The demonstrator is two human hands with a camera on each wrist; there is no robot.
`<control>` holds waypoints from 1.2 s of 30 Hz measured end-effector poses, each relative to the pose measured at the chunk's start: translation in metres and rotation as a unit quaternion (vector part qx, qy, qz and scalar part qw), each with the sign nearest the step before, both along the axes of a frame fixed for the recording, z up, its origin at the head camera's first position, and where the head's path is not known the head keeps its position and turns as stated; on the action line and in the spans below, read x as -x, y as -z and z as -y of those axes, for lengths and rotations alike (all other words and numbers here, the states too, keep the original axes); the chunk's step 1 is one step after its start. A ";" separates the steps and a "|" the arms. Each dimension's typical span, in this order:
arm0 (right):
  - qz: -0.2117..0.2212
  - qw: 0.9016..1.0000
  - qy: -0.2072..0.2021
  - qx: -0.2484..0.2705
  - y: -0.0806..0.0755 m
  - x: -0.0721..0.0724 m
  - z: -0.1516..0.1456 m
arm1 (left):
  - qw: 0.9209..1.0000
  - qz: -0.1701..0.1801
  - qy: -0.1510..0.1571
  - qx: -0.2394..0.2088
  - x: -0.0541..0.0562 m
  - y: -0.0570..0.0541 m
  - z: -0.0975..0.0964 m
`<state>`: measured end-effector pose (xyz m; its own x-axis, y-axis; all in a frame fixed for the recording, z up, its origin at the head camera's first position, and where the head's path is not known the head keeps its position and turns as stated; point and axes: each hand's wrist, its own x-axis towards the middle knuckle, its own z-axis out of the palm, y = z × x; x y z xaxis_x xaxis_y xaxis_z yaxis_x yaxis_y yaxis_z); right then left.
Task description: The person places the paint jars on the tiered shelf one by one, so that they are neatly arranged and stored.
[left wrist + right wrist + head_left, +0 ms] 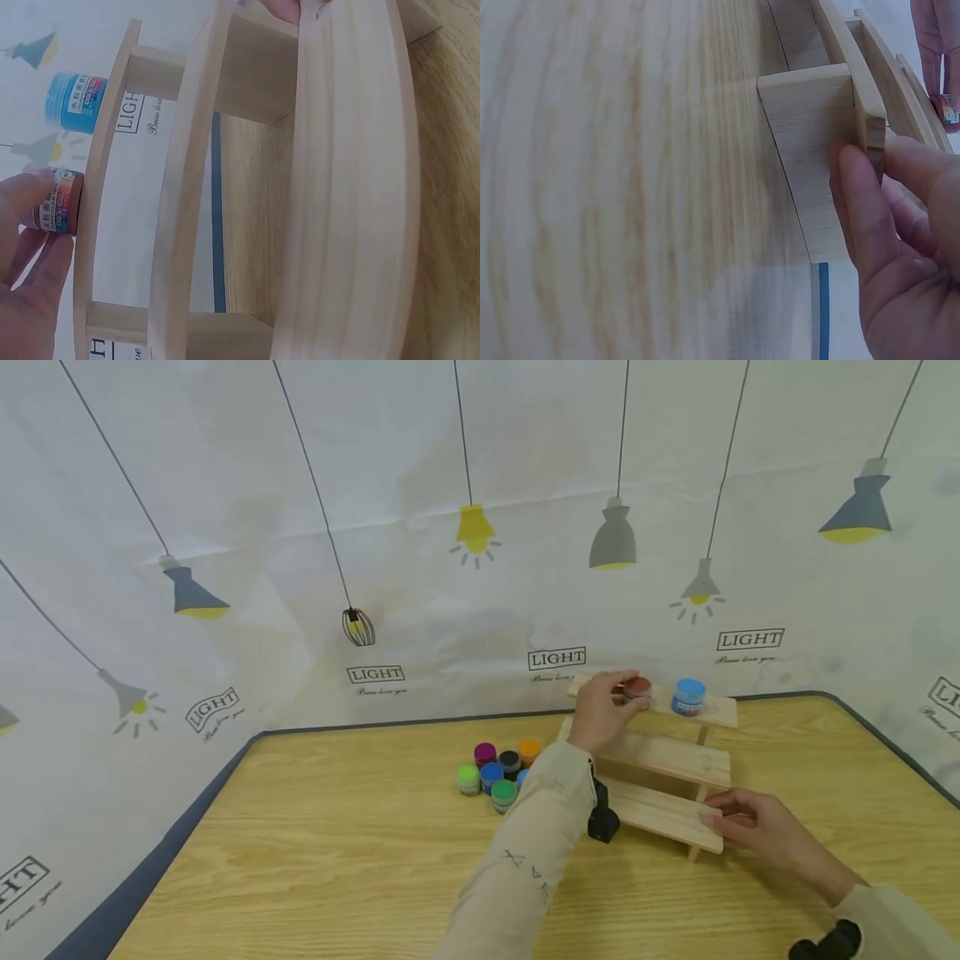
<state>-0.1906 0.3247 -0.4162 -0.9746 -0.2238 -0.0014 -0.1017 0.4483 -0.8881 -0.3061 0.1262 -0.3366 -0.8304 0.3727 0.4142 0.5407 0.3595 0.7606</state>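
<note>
A three-tier wooden shelf (667, 756) stands on the table by the back wall. On its top tier sits a blue-lidded paint jar (687, 697). My left hand (606, 714) pinches a brown paint jar (637, 691) to the left of it; in the left wrist view the brown jar (61, 201) touches the top board. My right hand (761, 828) grips the right end of the lowest board, thumb on top and fingers beneath, as the right wrist view shows with the board's end (874, 131) between them.
Several paint jars with purple, black, orange, lime, blue and green lids cluster on the table left of the shelf, the green jar (503, 793) in front. My left sleeve (525, 852) hides part of the cluster. A wall sheet (450, 610) printed with lamps rises behind the table.
</note>
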 end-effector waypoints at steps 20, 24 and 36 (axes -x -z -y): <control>-0.004 1.000 0.013 -0.017 -0.003 -0.003 -0.001 | 1.000 0.017 -0.003 0.023 0.004 0.000 -0.012; -0.003 1.000 0.015 -0.015 -0.003 -0.004 -0.001 | 0.999 0.008 -0.009 0.038 0.003 0.000 -0.014; -0.009 1.000 0.013 -0.007 0.000 -0.001 0.000 | 0.998 -0.017 -0.014 0.058 0.004 0.002 -0.009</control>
<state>-0.1892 0.3249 -0.4158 -0.9799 -0.1988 0.0135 -0.1060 0.4628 -0.8801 -0.3099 0.1348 -0.3385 -0.8275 0.3967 0.3973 0.5537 0.4599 0.6942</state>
